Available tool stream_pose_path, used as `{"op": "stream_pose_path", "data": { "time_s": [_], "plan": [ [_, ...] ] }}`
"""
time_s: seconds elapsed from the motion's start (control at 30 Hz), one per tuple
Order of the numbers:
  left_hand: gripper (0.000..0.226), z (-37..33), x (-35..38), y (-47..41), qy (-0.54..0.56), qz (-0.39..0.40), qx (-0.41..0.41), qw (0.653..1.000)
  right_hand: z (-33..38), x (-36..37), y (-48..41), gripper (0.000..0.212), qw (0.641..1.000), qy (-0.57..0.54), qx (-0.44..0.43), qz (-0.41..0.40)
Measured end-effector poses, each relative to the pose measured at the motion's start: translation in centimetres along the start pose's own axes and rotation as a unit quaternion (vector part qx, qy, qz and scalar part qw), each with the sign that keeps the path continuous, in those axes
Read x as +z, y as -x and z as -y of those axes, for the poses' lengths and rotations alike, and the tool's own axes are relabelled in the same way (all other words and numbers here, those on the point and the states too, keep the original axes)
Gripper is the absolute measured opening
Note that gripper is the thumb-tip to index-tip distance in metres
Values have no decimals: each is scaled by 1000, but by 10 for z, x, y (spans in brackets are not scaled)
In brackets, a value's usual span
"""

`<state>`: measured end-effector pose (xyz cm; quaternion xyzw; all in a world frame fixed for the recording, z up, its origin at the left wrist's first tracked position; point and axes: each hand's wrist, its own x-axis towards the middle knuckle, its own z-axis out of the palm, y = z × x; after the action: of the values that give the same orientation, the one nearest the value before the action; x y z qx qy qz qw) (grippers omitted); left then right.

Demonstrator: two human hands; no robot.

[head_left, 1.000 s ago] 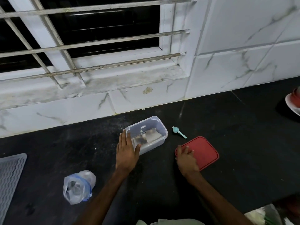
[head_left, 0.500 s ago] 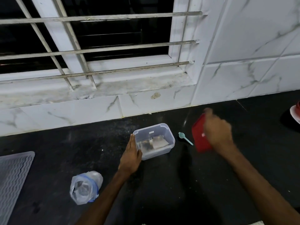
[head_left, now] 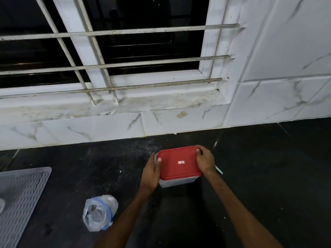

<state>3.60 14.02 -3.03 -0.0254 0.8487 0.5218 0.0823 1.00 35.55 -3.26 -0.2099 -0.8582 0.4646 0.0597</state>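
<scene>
Both hands grip the work at its short ends: left hand clasps the left end of the container, thumb on the rim of the red lid; right hand curls its fingers over the lid's far right corner. Lid lies on the container, which stands on the black countertop. Long axis runs left to right, hand to hand. Judgement: seating requires downward pressure; the near long edge is unheld and about equally close to either hand
</scene>
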Motion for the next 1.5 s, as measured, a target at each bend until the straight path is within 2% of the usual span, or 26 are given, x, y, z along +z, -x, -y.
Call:
{"op": "stream_pose_path", "data": {
  "time_s": [0.13, 0.3, 0.4, 0.47, 0.57, 0.67, 0.8, 0.93, 1.0, 1.17, 1.23, 1.5],
  "plan": [
    [61, 0, 14, -8, -40, -43, -30, 998, -1, 15, 1, 31, 992, 104, -69, -12],
    [59, 1, 22, -6, -57, -66, -29, 996, -9, 24, 6, 33, 984, 134, -104, -56],
    [58, 0, 24, -11, -110, -61, -25, 992, -12, 25, 3, 37, 987, 120, -107, -6],
    [62, -3, 26, -16, -184, -49, -18, 982, -11, 22, 1, 44, 985, 126, -106, 48],
    [71, -10, 30, -23, -307, -33, -2, 951, -5, 18, 1, 56, 973, 195, -89, 90],
    [73, -4, 35, -23, -377, -17, 54, 925, -2, 19, 4, 60, 952, 282, -94, 79],
    [85, 7, 35, -30, -387, -12, 80, 918, -9, 23, -1, 57, 927, 327, -163, 80],
    [83, 11, 34, -34, -385, 3, 89, 919, -10, 26, -4, 70, 891, 364, -238, 130],
    [86, 11, 33, -34, -396, 1, 97, 913, -10, 26, -6, 72, 881, 376, -255, 130],
    [76, 14, 37, -38, -453, -31, 145, 879, -12, 29, -7, 70, 884, 371, -253, 128],
    [74, 17, 38, -40, -460, -17, 168, 872, -14, 30, -8, 68, 887, 367, -252, 126],
    [87, 20, 30, -55, -423, 47, 158, 891, -16, 38, -13, 65, 907, 332, -225, 132]
  ]
}}
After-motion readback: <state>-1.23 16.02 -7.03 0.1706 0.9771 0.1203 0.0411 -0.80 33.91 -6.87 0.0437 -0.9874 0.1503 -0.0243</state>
